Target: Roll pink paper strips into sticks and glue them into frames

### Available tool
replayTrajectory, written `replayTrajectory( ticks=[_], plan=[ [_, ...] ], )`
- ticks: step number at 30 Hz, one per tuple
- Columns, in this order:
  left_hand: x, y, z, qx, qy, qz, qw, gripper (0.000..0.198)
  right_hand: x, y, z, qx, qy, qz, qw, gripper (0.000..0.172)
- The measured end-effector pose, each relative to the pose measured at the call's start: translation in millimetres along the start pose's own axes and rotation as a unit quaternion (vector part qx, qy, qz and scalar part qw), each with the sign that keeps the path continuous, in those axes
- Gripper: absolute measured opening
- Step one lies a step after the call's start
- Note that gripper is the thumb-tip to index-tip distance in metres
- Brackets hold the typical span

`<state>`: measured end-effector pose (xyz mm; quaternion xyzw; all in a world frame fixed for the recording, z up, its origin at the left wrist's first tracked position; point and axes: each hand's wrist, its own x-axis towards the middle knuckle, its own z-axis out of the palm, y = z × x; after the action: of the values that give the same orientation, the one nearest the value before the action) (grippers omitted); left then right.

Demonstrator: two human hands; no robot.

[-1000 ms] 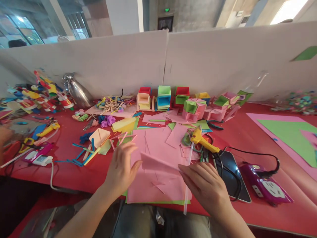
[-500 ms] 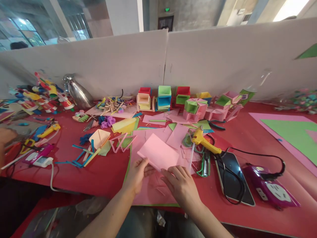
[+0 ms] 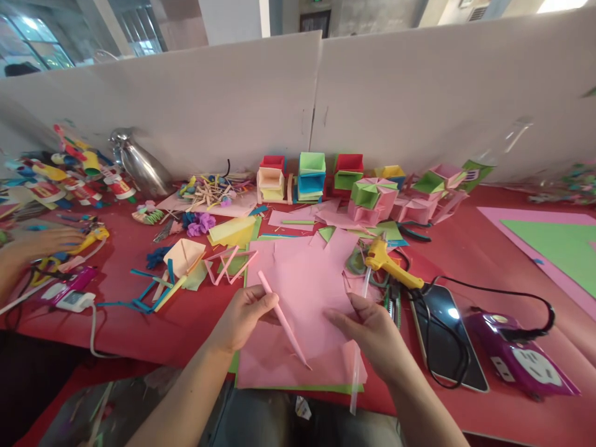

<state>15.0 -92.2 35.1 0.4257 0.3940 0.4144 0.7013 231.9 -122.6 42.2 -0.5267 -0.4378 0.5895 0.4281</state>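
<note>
At the near edge of the red table (image 3: pixel 139 310), the left hand (image 3: pixel 239 316) pinches a folded pink paper (image 3: pixel 284 320), held edge-on above the pink sheets (image 3: pixel 307 279). Just right, the right hand (image 3: pixel 375 335) lies half-curled on those sheets; whether it grips them is unclear. Beyond it lies a yellow glue gun (image 3: pixel 388 264).

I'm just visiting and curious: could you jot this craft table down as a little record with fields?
Left hand: pinches a narrow folded pink paper piece
Right hand: fingers rest on the large pink paper sheet
Beside right hand: yellow glue gun, black glossy tablet
Back row: coloured folded paper boxes
Surface: red table
Far left: another person's hand
</note>
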Motion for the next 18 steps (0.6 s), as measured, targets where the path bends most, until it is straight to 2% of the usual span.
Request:
replayTrajectory(
  ticks=[2, 4, 6, 8, 11, 14, 18],
  plan=[
    [3, -2, -0.1, -0.004, 0.022, -0.004, 1.0, 0.023, -3, 5, 4, 0.006, 0.047, -0.014, 0.999, 0.034],
    [6, -4, 1.0, -0.025, 0.052, 0.002, 0.998, 0.024, -5, 9, 9, 0.072, 0.059, -0.045, 0.995, 0.036],
    [8, -5, 3.8, -0.062, 0.089, 0.018, 0.994, 0.024, -7, 13, 17, 0.142, 0.029, -0.06, 0.988, 0.041],
    [9, -6, 8.1, -0.096, 0.115, 0.037, 0.988, 0.022, -8, 17, 27, 0.158, -0.016, -0.038, 0.987, 0.039],
    [7, -8, 15.3, -0.119, 0.119, 0.054, 0.984, 0.019, -10, 21, 37, 0.126, -0.018, 0.008, 0.992, 0.026],
    [5, -9, 20.1, -0.127, 0.116, 0.069, 0.983, 0.019, -10, 23, 41, 0.118, 0.018, 0.017, 0.993, 0.023],
    [4, -10, 22.7, -0.162, 0.102, 0.077, 0.979, 0.02, -10, 23, 39, 0.144, 0.015, 0.018, 0.989, 0.021]
  ],
)
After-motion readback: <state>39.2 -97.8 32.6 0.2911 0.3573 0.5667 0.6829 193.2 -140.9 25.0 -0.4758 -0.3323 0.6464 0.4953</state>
